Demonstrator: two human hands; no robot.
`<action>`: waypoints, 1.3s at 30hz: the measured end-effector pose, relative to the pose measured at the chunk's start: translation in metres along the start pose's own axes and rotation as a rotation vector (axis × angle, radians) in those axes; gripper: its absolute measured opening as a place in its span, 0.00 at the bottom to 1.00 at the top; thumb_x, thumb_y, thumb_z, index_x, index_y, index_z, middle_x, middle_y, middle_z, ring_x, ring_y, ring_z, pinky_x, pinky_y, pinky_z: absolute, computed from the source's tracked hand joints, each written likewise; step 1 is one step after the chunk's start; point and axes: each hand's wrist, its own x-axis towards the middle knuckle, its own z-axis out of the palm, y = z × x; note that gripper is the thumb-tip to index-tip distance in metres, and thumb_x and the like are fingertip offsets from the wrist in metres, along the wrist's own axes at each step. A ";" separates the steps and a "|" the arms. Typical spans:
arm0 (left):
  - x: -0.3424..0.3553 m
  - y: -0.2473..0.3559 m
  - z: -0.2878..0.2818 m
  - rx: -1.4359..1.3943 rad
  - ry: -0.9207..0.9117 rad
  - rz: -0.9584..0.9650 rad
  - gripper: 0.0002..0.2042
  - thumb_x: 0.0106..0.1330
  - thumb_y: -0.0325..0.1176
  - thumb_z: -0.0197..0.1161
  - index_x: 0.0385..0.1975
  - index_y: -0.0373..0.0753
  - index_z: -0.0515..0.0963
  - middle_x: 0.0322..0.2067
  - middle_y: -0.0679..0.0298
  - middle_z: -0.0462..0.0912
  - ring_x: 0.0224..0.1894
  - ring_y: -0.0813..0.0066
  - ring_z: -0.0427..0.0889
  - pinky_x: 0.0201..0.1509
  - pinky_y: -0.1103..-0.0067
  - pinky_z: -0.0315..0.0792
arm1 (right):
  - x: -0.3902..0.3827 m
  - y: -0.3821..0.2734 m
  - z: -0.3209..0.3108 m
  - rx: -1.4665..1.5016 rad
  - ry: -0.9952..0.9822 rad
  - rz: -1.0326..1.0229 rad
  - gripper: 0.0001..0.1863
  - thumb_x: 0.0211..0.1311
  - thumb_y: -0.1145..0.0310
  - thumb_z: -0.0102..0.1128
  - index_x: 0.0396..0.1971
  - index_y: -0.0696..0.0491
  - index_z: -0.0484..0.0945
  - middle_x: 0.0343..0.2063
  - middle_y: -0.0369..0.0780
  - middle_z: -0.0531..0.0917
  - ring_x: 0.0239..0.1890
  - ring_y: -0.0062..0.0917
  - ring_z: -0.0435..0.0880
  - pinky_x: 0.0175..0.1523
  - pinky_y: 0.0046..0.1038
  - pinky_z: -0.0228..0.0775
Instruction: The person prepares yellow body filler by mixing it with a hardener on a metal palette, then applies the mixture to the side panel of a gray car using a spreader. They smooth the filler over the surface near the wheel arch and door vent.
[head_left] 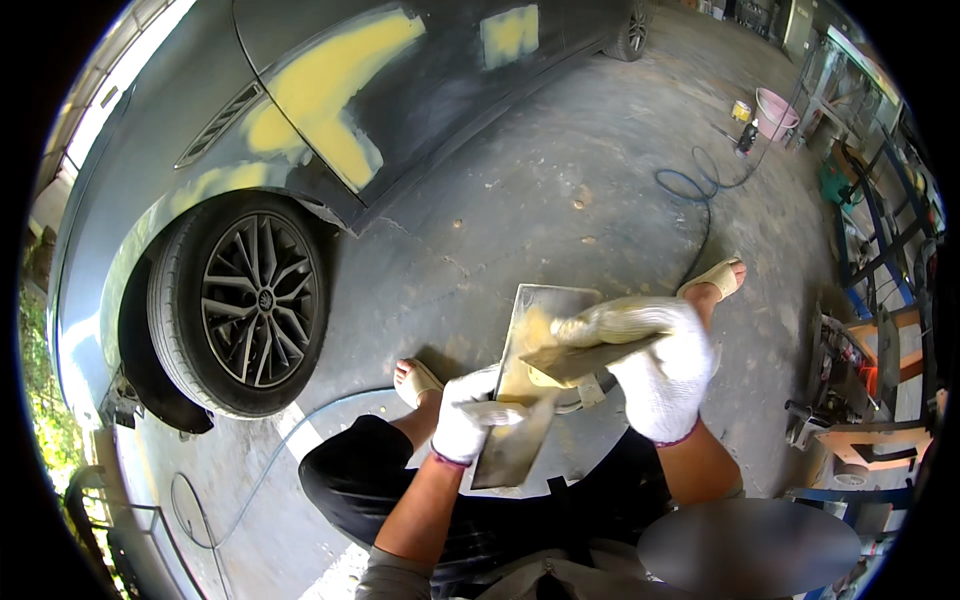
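Note:
Both my hands wear white knit gloves. My left hand (465,415) grips the lower part of a flat metal board (530,300) held upright in front of me, smeared with yellow filler. My right hand (660,365) holds a wide flat spreader (575,360) laid across the board's middle, its blade coated with the same yellow paste. My bare knees and sandalled feet (715,280) show below the board.
A dark grey car (400,100) with yellow filler patches on its door and fender stands at the left, its alloy wheel (255,300) close by. A blue hose (700,185) lies on the concrete floor. A pink bucket (775,110), tins and metal racks (870,330) line the right side.

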 end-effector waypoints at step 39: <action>-0.010 -0.068 -0.048 -0.424 -0.055 0.100 0.27 0.33 0.25 0.84 0.39 0.27 0.83 0.41 0.57 0.87 0.45 0.67 0.84 0.51 0.73 0.76 | -0.023 0.007 0.024 -0.068 -0.042 0.118 0.18 0.65 0.76 0.60 0.53 0.64 0.75 0.50 0.48 0.82 0.54 0.37 0.81 0.61 0.35 0.72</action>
